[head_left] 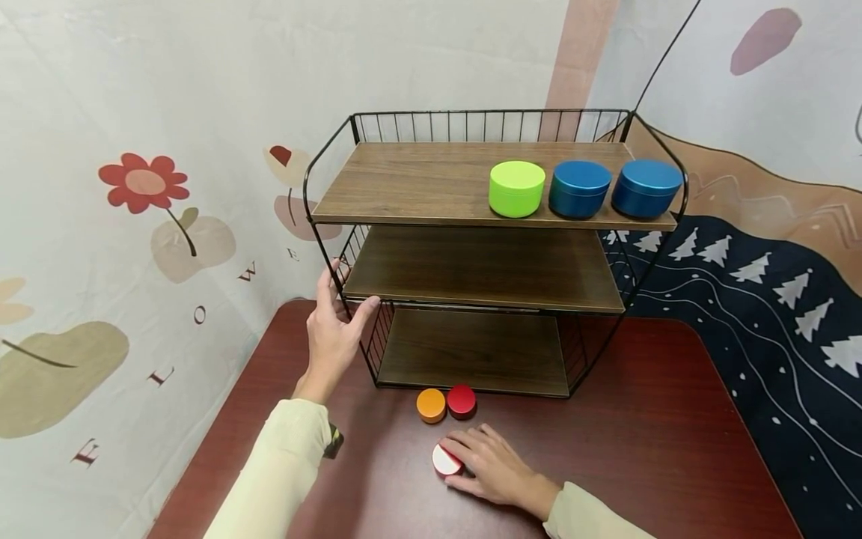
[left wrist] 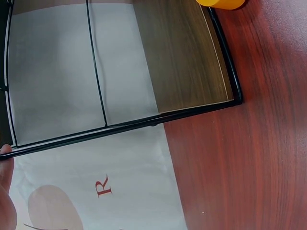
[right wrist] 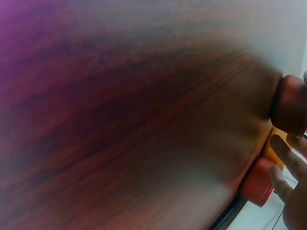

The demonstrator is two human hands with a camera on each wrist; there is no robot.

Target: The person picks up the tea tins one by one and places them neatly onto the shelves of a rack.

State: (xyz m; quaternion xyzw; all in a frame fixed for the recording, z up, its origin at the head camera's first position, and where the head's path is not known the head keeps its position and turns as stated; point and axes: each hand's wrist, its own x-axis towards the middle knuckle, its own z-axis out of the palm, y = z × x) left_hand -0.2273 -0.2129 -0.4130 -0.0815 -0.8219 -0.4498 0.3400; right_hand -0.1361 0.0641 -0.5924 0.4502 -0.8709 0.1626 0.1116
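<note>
A three-tier wire rack with wooden shelves stands on the table. My left hand holds its left side frame at the middle shelf, thumb at the shelf's front corner. In the left wrist view, part of that hand shows at the black frame bar. In front of the rack, my right hand grips a small round red tin on the table, its lid bright with glare. Just beyond sit an orange tin and another red tin, side by side at the bottom shelf's front edge.
On the top shelf, toward the right, stand a lime green tin and two blue tins. A small dark item shows beside the left sleeve. Patterned cloth hangs behind the reddish-brown table.
</note>
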